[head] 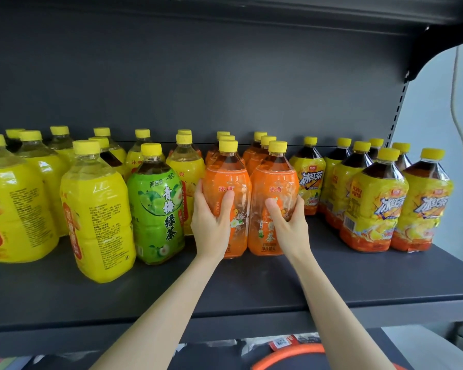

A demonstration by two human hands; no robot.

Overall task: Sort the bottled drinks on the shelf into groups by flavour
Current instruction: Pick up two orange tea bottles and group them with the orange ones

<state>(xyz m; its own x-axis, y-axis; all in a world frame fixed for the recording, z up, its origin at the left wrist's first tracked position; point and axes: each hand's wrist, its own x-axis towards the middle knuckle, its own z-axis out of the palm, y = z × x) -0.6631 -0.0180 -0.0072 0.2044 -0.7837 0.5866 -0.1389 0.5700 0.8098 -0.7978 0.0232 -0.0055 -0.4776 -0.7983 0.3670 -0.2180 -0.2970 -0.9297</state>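
Two orange-labelled bottles stand side by side at the front middle of the dark shelf [265, 284]. My left hand [211, 217] grips the left orange bottle [233, 182] from its left side. My right hand [288, 217] grips the right orange bottle [274, 180] from its right side. More orange bottles [257, 153] line up behind them. A green-labelled bottle [157, 209] stands just left of my left hand. Plain yellow bottles [96, 214] fill the left part. Yellow iced-tea bottles with dark liquid [377, 204] stand at the right.
The shelf's front strip [251, 303] lies bare between the bottles and the edge. A dark back panel [198, 89] and an upper shelf [251, 6] close the space. Below the shelf lie an orange ring [292, 353] and packets. A pale wall [439, 108] is at the right.
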